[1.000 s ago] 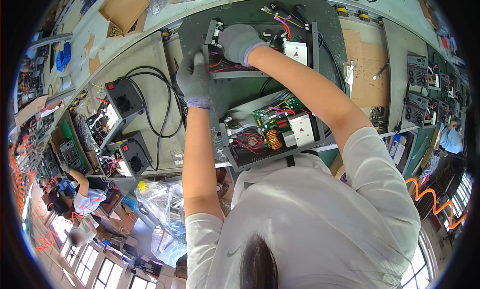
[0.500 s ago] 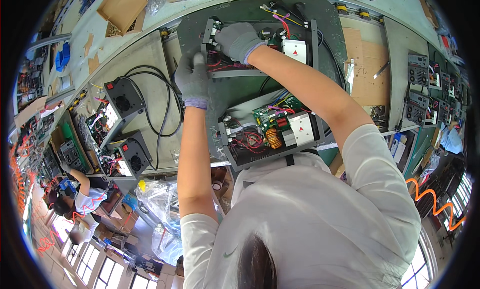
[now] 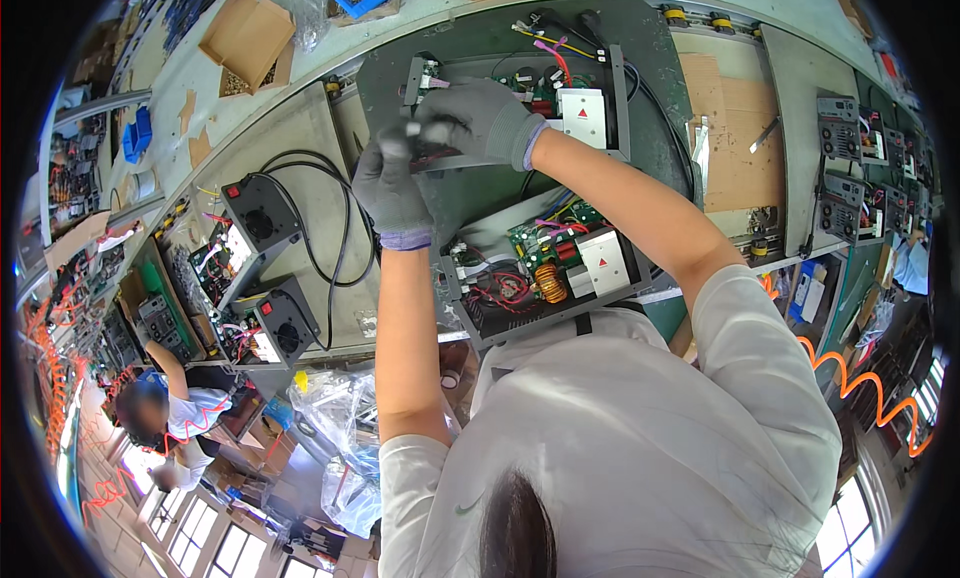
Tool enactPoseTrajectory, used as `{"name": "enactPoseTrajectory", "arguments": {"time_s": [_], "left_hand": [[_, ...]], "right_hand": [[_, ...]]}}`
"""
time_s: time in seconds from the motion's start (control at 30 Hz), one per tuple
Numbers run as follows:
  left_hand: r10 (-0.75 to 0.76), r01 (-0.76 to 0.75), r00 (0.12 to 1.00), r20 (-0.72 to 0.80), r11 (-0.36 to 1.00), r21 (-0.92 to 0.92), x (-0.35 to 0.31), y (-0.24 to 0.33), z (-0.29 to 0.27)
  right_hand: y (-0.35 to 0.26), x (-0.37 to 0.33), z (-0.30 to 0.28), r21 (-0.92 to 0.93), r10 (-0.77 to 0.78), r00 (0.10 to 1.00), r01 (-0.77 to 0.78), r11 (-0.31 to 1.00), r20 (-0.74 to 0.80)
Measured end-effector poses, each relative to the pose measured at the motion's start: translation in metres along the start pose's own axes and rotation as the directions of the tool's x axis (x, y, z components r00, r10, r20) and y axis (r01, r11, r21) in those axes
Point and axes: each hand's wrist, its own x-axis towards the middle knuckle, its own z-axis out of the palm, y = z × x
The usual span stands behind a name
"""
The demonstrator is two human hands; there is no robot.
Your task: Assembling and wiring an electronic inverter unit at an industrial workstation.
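The far metal case (image 3: 619, 110) lies on a dark green board (image 3: 390, 53) on the counter (image 3: 310, 203), its open top showing circuit parts, a white block (image 3: 582, 116) and a pink wire (image 3: 556, 56). The gloved right hand (image 3: 480, 123) is over its left part, fingers bent in toward the gloved left hand (image 3: 392, 183), which is at that case's near left corner with its fingers drawn narrow. Something small and pale shows where the fingertips meet, but blur hides it; I cannot tell whether either hand holds anything.

If a small piece is there, a loose pinch through thick gloves could let it fall among the circuit parts, where it would be hard to find and might short something. Glove fabric could also snag a wire and pull it loose. Neither hand clearly braces the case, so a sideways push might slide it. The near case (image 3: 545, 315), also open, sits close under the right forearm (image 3: 640, 200); a dropping elbow could knock its parts.
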Motion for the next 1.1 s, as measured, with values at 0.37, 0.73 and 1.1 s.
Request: {"name": "enactPoseTrajectory", "arguments": {"time_s": [0.37, 0.73, 1.1], "left_hand": [[0.286, -0.606, 0.742, 0.607, -0.101, 0.789, 0.08, 0.011, 0.048], [0.203, -0.648, 0.734, 0.648, -0.075, 0.758, 0.093, 0.002, 0.04], [0.1, -0.074, 0.964, 0.245, 0.991, -0.115, 0.09, -0.029, 0.017]], "right_hand": [[0.014, -0.016, -0.016, 0.217, 0.379, 0.921, -0.353, 0.91, -0.092], [0.035, -0.003, -0.015, 0.127, 0.182, 0.975, -0.197, 0.972, 0.124], [0.041, 0.046, -0.018, -0.454, 0.548, 0.824, -0.437, 0.776, 0.145]]}}
